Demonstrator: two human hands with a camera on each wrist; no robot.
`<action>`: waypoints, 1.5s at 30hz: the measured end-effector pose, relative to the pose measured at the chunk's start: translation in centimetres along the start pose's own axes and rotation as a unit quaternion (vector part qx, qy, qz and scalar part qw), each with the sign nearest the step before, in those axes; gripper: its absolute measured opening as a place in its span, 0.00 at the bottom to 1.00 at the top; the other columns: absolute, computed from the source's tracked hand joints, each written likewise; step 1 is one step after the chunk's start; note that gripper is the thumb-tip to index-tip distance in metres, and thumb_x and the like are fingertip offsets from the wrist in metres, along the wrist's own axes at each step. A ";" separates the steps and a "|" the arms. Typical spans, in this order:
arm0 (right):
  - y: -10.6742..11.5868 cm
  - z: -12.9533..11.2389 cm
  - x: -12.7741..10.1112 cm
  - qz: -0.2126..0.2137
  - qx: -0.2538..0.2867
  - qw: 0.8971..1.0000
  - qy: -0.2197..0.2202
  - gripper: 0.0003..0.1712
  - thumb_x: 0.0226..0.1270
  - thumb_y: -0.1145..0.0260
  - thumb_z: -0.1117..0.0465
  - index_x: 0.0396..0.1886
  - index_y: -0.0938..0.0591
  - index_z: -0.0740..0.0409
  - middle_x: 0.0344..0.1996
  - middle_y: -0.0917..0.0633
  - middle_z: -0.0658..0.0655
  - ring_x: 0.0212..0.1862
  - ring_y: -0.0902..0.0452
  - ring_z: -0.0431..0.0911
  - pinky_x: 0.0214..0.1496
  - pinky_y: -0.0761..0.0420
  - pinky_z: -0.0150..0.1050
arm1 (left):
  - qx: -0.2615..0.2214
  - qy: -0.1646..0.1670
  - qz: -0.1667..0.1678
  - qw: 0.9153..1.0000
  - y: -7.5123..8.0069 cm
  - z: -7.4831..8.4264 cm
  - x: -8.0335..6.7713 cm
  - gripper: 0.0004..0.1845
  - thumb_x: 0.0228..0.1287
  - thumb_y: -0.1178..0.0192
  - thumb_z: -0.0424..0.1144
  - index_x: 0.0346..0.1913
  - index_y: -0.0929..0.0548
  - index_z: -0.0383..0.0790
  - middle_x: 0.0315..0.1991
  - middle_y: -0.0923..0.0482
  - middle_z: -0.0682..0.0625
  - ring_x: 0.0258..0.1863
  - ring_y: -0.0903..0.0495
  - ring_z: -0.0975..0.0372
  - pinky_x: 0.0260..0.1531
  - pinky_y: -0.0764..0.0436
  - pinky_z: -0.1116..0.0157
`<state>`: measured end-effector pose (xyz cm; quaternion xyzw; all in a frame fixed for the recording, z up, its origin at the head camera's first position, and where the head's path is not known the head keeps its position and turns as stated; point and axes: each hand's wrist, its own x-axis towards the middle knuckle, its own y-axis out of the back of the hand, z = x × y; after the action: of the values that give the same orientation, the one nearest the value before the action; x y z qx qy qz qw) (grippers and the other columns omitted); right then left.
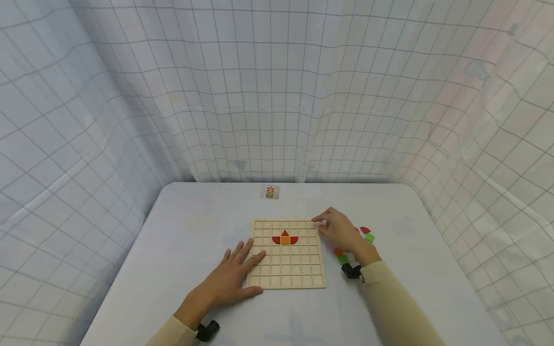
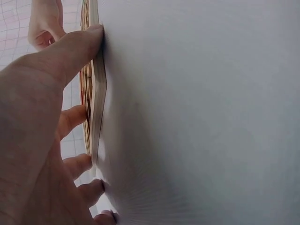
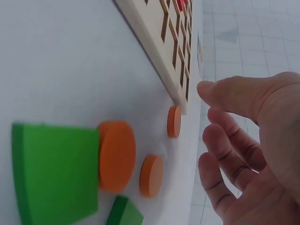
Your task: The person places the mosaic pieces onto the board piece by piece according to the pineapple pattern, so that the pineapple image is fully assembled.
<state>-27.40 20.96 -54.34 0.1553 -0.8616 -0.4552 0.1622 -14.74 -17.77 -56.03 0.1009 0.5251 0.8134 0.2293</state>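
Note:
A wooden grid board (image 1: 287,269) lies in the middle of the table. In its upper rows sit a red triangle, an orange square and two red quarter-rounds (image 1: 284,238). My left hand (image 1: 233,276) lies flat, fingers on the board's left edge (image 2: 96,108) and thumb (image 2: 77,44) against its near corner. My right hand (image 1: 336,230) hovers at the board's far right corner, fingers (image 3: 225,145) loosely bent and holding nothing. Just beside it lie loose pieces: orange discs (image 3: 116,154), a green piece (image 3: 56,173), and a red one (image 1: 365,230).
A small picture card (image 1: 270,191) lies at the table's far edge. More loose pieces, a green one (image 1: 370,237) and an orange and green pair (image 1: 340,255), lie right of the board. Gridded white curtains surround the table (image 1: 182,230).

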 end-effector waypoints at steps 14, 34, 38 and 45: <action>0.2 1.2 -1.1 -0.032 -0.009 0.995 -0.096 0.17 0.82 0.23 0.62 0.66 0.07 0.58 0.55 0.10 0.58 0.48 0.19 0.46 0.52 0.16 0.41 | -0.009 -0.003 -0.002 1.000 0.0 0.4 -0.2 0.52 0.76 0.28 0.72 0.94 0.33 0.57 0.99 0.53 0.37 0.96 0.49 0.32 0.90 0.45 0.23; -0.2 1.1 -1.6 -0.005 0.003 0.994 -0.105 0.13 0.84 0.23 0.58 0.59 0.07 0.60 0.49 0.09 0.57 0.46 0.17 0.46 0.54 0.13 0.43 | 0.008 0.027 -0.008 1.000 -0.1 1.2 -0.3 0.53 0.74 0.29 0.74 0.94 0.34 0.58 0.99 0.53 0.38 0.98 0.51 0.35 0.92 0.46 0.26; -0.3 1.0 -1.6 0.001 0.009 0.995 -0.100 0.15 0.85 0.23 0.56 0.60 0.08 0.60 0.48 0.09 0.56 0.47 0.16 0.45 0.55 0.11 0.43 | 0.009 0.026 -0.005 1.000 0.0 1.1 -0.4 0.53 0.74 0.29 0.73 0.94 0.34 0.58 0.99 0.53 0.38 0.97 0.51 0.34 0.91 0.46 0.25; -0.5 0.5 -2.1 0.011 0.022 0.996 -0.081 0.14 0.84 0.22 0.58 0.60 0.08 0.59 0.47 0.09 0.55 0.46 0.16 0.44 0.52 0.12 0.40 | 0.013 0.020 0.007 1.000 -0.2 0.8 -0.3 0.52 0.74 0.28 0.73 0.93 0.32 0.58 0.98 0.51 0.37 0.97 0.48 0.33 0.90 0.44 0.24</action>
<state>-25.66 21.99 -55.29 0.1118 -0.8834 -0.4454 0.0935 -14.09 -17.16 -55.86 0.0911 0.5391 0.8102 0.2115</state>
